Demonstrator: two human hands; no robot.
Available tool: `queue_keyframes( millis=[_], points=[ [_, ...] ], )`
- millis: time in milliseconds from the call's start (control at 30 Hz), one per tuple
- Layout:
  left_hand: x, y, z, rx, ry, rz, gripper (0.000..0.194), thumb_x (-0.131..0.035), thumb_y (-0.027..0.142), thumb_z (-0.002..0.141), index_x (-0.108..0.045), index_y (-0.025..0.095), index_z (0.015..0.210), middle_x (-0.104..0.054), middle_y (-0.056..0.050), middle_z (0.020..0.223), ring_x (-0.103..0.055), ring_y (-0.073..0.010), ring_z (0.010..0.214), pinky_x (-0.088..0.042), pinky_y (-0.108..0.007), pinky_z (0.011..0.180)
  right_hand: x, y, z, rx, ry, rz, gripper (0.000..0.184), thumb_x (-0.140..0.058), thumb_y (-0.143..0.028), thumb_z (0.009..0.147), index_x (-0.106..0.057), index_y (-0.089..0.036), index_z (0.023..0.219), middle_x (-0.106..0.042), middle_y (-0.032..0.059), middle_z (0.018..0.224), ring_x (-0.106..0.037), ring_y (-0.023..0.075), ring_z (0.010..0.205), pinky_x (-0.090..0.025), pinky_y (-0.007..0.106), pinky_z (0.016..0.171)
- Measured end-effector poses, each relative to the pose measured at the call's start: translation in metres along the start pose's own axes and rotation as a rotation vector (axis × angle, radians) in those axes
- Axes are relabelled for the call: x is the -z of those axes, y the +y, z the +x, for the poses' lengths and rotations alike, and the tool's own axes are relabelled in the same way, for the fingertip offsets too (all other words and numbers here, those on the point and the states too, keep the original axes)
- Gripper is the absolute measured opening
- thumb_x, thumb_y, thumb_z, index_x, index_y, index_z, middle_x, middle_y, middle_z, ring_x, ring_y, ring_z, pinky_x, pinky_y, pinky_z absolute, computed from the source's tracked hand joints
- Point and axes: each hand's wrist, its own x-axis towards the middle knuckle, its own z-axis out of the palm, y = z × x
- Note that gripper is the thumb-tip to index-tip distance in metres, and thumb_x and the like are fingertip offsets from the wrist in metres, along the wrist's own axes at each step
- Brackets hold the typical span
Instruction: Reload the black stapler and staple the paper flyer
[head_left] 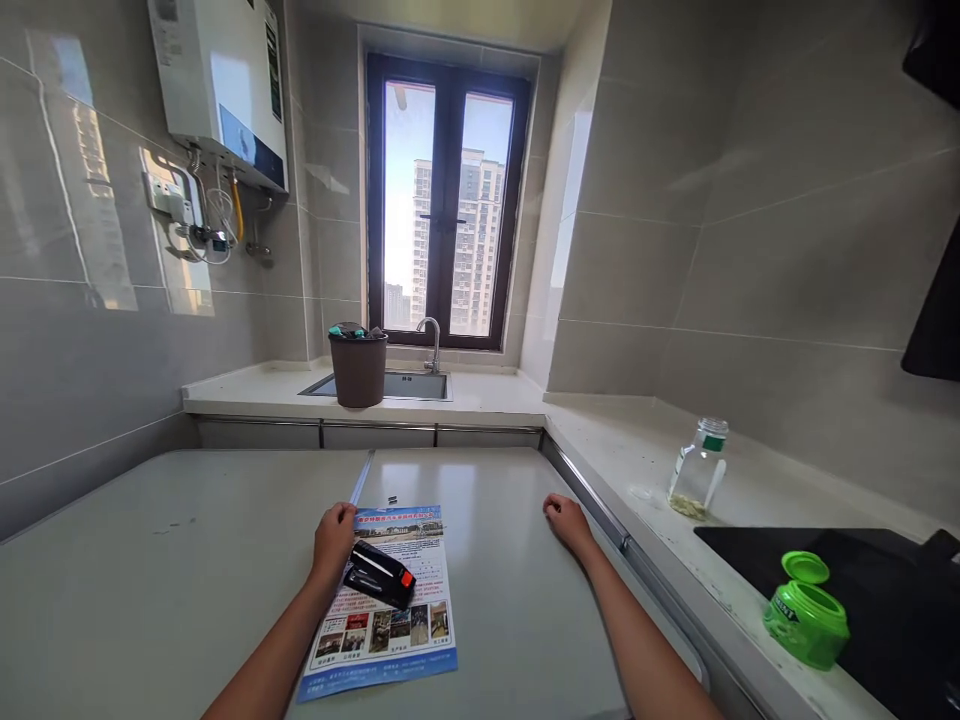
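My left hand (334, 538) rests on the table with its fingers curled in, at the upper left corner of a printed leaflet (420, 650). Hand and forearm cover part of the leaflet's left edge. On the leaflet lies a black stapler (379, 575) with a red part at its near right end, just right of that hand. Small dark staple strips (392, 500) lie above the leaflet. To the right, my right hand (568, 522) sits closed on the table near its right edge, apart from the leaflet, with nothing showing in it.
A brown bin (358, 370) stands by the sink (416, 386) and tap on the back counter. On the right counter (600, 440) are a glass jar (697, 470), a black cooktop (877, 580) and an open green tub (806, 625). A water heater (221, 90) hangs upper left.
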Motion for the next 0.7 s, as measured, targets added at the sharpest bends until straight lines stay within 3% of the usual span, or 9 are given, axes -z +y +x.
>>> queue_keyframes(
  millis=[700],
  points=[
    [-0.0031,-0.0031,0.0005,-0.017,-0.016,0.018,0.031,-0.047,0.044,0.083,-0.067,0.022,0.073,-0.075,-0.008,0.084,-0.068,-0.0286,0.085,-0.049,-0.035,0.076,-0.0039,0.0061,0.0024,0.016,0.009,0.155,0.026,-0.044,-0.023,0.079,-0.070,-0.022,0.076,-0.072,0.0023,0.076,-0.065,0.0201,0.075,-0.042,0.027,0.071]
  ],
)
